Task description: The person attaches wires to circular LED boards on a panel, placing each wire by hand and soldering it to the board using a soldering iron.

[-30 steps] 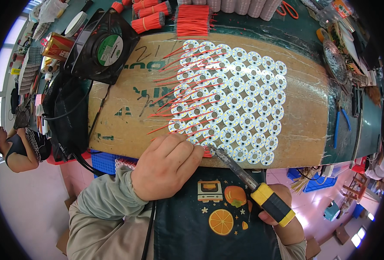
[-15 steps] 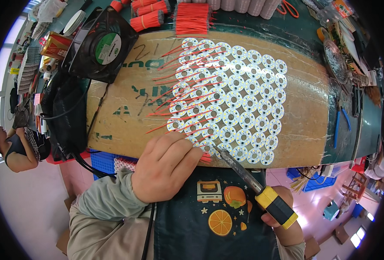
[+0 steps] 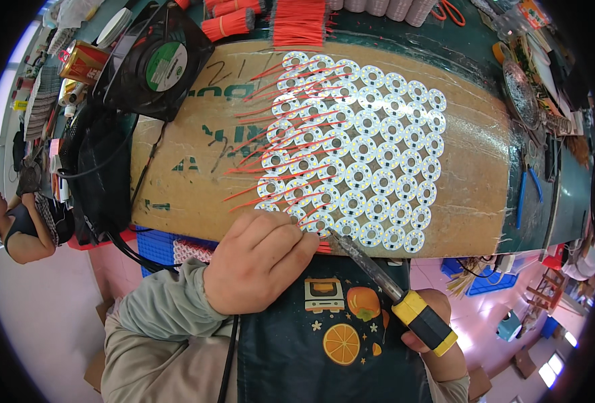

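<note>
My right hand (image 3: 432, 336) grips a stiff soldering iron (image 3: 378, 279) by its yellow-black handle, while my left hand (image 3: 260, 258) curls closed, pinning thin, fragile red wires (image 3: 270, 195) onto round white boards (image 3: 368, 144) at the worktop's near edge.

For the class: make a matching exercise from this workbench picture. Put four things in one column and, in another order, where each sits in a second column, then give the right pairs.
Things
1. soldering iron
2. black fan
3. bundle of red wires
4. sheet of round white boards

Places
A. top left corner of the cardboard
B. middle of the cardboard
C. in the right hand, tip at the sheet's near edge
D. beyond the cardboard's far edge, top centre

Pairs: 1-C, 2-A, 3-D, 4-B
</note>
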`<control>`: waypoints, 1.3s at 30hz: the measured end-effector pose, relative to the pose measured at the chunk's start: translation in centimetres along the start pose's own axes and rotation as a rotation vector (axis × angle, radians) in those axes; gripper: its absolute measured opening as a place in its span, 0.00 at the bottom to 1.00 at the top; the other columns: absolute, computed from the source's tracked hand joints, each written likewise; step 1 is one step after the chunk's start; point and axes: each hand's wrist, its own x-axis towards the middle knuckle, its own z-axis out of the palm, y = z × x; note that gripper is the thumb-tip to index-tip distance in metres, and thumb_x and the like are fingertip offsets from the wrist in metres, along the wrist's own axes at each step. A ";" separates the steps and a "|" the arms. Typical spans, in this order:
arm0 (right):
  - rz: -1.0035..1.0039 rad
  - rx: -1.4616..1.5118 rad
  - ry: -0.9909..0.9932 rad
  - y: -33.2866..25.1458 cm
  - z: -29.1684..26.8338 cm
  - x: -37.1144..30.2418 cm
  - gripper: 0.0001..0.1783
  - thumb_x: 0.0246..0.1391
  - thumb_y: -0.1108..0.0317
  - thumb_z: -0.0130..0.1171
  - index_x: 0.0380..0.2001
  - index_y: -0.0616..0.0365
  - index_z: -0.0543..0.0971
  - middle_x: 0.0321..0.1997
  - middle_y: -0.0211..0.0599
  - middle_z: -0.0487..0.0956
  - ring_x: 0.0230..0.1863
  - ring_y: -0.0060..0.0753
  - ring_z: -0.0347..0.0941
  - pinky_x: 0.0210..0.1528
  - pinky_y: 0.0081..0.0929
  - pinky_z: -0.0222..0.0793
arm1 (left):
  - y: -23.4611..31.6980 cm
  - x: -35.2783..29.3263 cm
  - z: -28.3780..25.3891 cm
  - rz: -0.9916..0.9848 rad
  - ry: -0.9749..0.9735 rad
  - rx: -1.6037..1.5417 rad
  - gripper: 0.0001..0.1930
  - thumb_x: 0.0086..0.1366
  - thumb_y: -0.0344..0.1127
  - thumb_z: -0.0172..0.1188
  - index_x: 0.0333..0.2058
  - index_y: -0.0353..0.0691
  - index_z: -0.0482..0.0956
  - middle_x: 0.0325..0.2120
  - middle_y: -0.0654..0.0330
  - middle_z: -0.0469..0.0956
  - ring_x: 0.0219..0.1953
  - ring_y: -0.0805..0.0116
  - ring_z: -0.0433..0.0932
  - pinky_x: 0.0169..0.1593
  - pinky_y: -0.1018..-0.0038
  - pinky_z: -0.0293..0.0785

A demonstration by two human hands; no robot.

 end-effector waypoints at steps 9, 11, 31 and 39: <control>0.092 0.205 -0.001 -0.7 0.1 0.7 0.23 0.41 0.67 0.73 0.41 0.64 0.80 0.34 0.43 0.86 0.31 0.40 0.84 0.33 0.27 0.78 | -0.1 -0.3 0.3 -0.006 0.030 -0.032 0.20 0.42 0.30 0.65 0.38 0.33 0.82 0.32 0.58 0.76 0.38 0.60 0.77 0.41 0.67 0.73; 0.121 0.196 0.011 -1.2 0.4 0.9 0.22 0.41 0.66 0.73 0.40 0.64 0.81 0.35 0.43 0.86 0.31 0.40 0.84 0.34 0.27 0.78 | -0.2 -0.3 0.2 -0.012 0.032 -0.040 0.20 0.42 0.30 0.65 0.38 0.33 0.82 0.32 0.58 0.76 0.38 0.60 0.77 0.41 0.67 0.73; 0.324 0.115 0.084 -2.9 0.9 2.3 0.30 0.48 0.38 0.66 0.19 0.55 0.71 0.17 0.30 0.69 0.17 0.33 0.65 0.21 0.28 0.57 | -0.4 -0.2 0.2 -0.005 0.005 -0.051 0.18 0.44 0.30 0.64 0.37 0.35 0.82 0.32 0.59 0.75 0.39 0.60 0.77 0.42 0.66 0.74; 0.176 0.167 -0.031 -1.4 -0.1 1.2 0.19 0.40 0.67 0.71 0.39 0.62 0.83 0.33 0.38 0.86 0.30 0.37 0.83 0.34 0.26 0.77 | -0.4 -0.3 0.2 -0.007 0.008 -0.054 0.18 0.44 0.30 0.64 0.37 0.36 0.82 0.33 0.59 0.75 0.39 0.60 0.77 0.43 0.66 0.74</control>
